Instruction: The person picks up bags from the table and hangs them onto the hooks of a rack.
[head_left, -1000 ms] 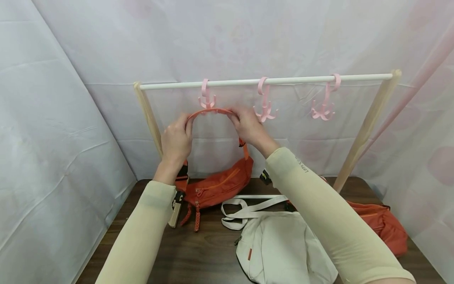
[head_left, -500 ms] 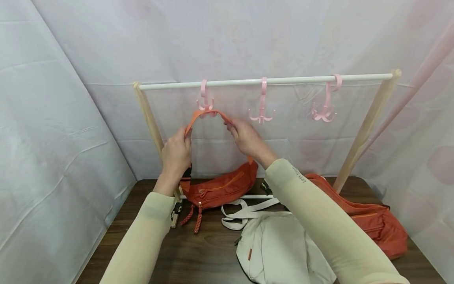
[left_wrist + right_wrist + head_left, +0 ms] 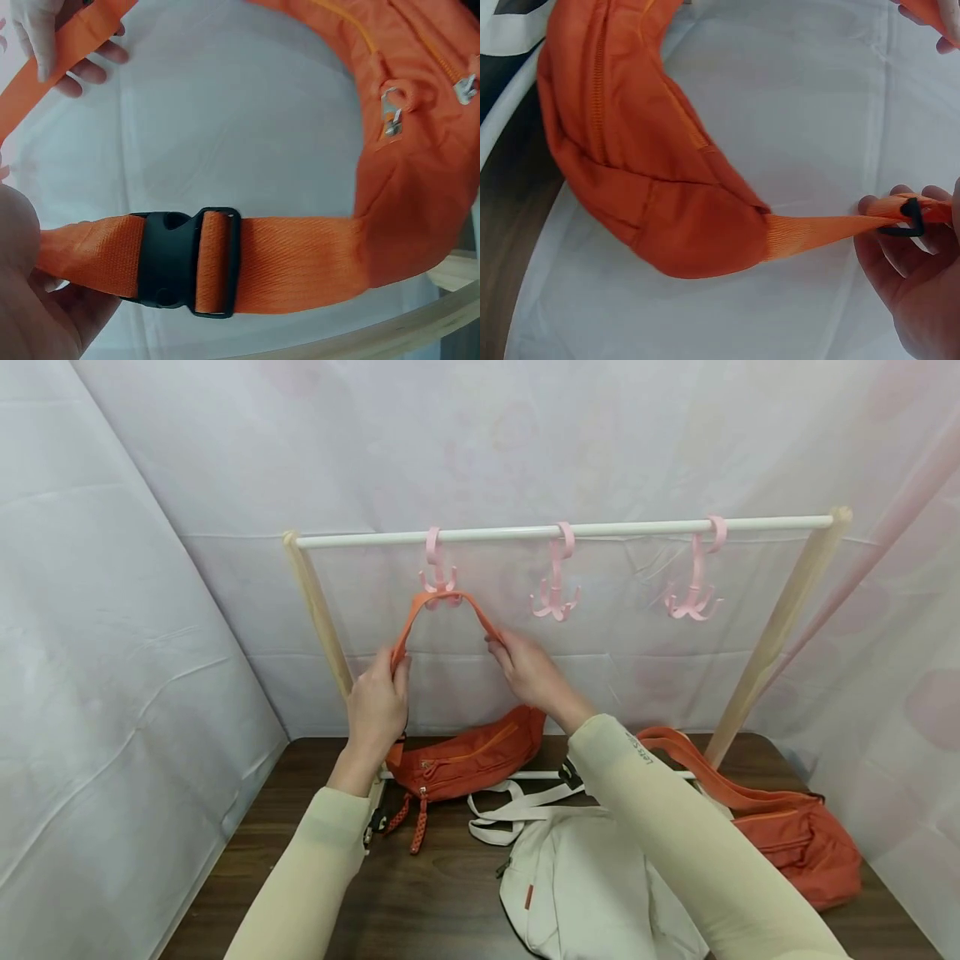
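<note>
An orange waist bag [image 3: 476, 753] hangs low behind the forearms, with its strap [image 3: 411, 625] arched across the leftmost pink hook [image 3: 439, 578]. My left hand [image 3: 377, 703] grips the strap's left side, near a black side-release buckle [image 3: 169, 259] in the left wrist view. On the other side my right hand [image 3: 531, 670] pinches the strap, its fingers beside a small black slider [image 3: 910, 219] in the right wrist view. Braided zip pulls [image 3: 420, 822] dangle from the bag close over the table.
A white rail [image 3: 630, 529] on wooden posts [image 3: 780, 635] carries two more pink hooks, a middle one [image 3: 556, 585] and a right one [image 3: 693, 585]. A cream bag [image 3: 592, 877] and another orange bag [image 3: 802, 843] lie on the dark wooden table [image 3: 427, 902].
Both hands have slid down and away from the hook along the strap, which now shows a longer arch over it. The bag has swung slightly right, and the other hooks have swayed.
</note>
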Demonstrator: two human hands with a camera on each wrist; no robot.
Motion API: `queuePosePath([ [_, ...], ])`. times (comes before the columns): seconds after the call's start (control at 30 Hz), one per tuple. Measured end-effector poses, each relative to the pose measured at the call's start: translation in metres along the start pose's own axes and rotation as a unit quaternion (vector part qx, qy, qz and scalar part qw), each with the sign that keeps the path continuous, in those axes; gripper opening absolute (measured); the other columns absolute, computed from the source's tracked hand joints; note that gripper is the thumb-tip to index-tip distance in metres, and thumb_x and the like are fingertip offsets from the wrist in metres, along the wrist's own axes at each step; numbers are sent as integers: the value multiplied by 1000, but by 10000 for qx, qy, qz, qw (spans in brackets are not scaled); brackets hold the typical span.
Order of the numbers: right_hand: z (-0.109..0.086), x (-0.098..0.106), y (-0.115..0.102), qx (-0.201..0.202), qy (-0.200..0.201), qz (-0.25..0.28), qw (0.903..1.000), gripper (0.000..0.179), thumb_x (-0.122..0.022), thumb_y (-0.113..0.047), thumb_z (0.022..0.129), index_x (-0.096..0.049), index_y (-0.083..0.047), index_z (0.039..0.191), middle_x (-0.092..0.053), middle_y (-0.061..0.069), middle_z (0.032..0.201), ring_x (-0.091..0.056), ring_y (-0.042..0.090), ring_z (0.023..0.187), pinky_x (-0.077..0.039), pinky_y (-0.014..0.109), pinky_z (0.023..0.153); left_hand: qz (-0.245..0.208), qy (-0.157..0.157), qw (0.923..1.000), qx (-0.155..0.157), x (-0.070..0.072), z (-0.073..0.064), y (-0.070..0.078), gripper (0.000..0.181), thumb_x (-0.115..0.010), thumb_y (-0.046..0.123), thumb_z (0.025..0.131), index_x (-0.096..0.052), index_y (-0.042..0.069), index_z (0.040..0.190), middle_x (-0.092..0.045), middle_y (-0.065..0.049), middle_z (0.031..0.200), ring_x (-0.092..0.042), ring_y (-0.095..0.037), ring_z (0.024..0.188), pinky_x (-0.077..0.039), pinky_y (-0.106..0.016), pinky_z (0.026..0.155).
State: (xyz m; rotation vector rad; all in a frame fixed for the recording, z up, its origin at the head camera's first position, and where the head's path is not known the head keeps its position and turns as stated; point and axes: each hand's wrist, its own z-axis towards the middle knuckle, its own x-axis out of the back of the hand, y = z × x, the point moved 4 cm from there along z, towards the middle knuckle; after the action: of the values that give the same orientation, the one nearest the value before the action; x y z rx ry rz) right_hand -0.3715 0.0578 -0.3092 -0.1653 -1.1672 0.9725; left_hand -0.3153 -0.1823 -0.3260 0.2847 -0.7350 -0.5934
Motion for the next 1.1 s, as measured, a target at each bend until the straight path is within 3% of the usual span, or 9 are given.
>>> queuePosePath([
  [0.23,-10,-3,4,-13,-130,219,9997,35,-57,-27,112,-61,0,134,-62,9,97,-55,26,83,-47,40,75,-171,-57,9998,74,-2,-10,-5,28,-61,27,111,-63,3,125,-59,-9,76,-52,-26,55,-42,-43,50],
  [0.43,-16,-4,7,21,-98,148,9998,32,-65,-33,108,-58,-4,120,-53,9,85,-51,25,73,-44,38,68,-312,-140,9994,110,-2,-18,-5,38,-65,28,108,-59,5,138,-72,-12,100,-65,-25,66,-52,-45,56],
  [0.6,-24,-3,9,-219,-75,195,9995,45,-67,-41,106,-53,-6,131,-53,9,91,-54,26,77,-46,39,70,-436,-171,9988,144,0,-23,-6,43,-68,27,107,-57,7,143,-72,-13,112,-70,-27,79,-55,-48,63],
  [0.73,-30,-4,12,-310,-129,334,9989,56,-68,-43,105,-49,-7,143,-56,10,101,-57,27,88,-49,42,79,-495,-126,9986,140,2,-29,-7,50,-69,27,106,-53,4,148,-69,-15,121,-69,-30,94,-56,-51,72],
  [0.87,-37,-5,17,-423,-195,464,9978,71,-68,-46,104,-41,-6,156,-59,10,125,-60,27,117,-49,45,102,-517,-12,9986,121,6,-36,-6,56,-69,28,106,-49,1,151,-62,-18,128,-65,-36,109,-56,-53,80],
  [0.97,-44,-4,21,-543,-226,626,9963,79,-68,-50,103,-36,-7,161,-54,12,143,-54,31,136,-43,50,114,-493,79,9987,50,7,-39,-5,58,-69,29,105,-47,0,151,-59,-19,129,-62,-37,112,-55,-53,83],
  [1.1,-52,-4,26,-589,-234,713,9954,83,-67,-51,103,-31,-8,164,-49,14,153,-48,36,144,-40,52,117,-440,156,9989,-58,8,-45,-5,59,-69,29,105,-46,-1,151,-57,-21,131,-61,-38,111,-54,-52,85],
])
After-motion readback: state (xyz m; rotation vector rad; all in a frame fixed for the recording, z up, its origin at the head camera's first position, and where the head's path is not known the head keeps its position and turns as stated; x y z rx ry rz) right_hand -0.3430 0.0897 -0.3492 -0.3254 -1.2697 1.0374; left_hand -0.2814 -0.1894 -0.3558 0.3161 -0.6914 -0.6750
